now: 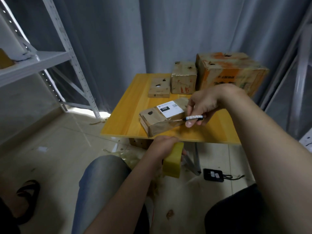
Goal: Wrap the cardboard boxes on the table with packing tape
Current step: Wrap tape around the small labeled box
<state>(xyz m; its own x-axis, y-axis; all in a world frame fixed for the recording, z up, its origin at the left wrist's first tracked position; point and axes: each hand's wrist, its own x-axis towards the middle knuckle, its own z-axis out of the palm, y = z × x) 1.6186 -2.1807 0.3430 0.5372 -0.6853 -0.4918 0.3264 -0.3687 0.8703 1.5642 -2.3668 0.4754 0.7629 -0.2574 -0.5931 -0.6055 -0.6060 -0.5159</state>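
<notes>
Tape roll (173, 160) in left grip (162, 146), right grip (204, 103) pinching pen-like tool (194, 117)

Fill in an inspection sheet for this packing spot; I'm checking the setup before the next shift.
surface: yellow table, four boxes on it.
job's things: labelled box nearest; flat box, mid box and big box along the back; tape roll held below the table edge.
clutter: tape scraps on the floor under the table.
grips: left hand holds the tape roll; right hand pinches a pen-like tool at the labelled box.
cables: black device with a cord on the floor.
surroundings: metal shelf to the left, grey curtain behind.
</notes>
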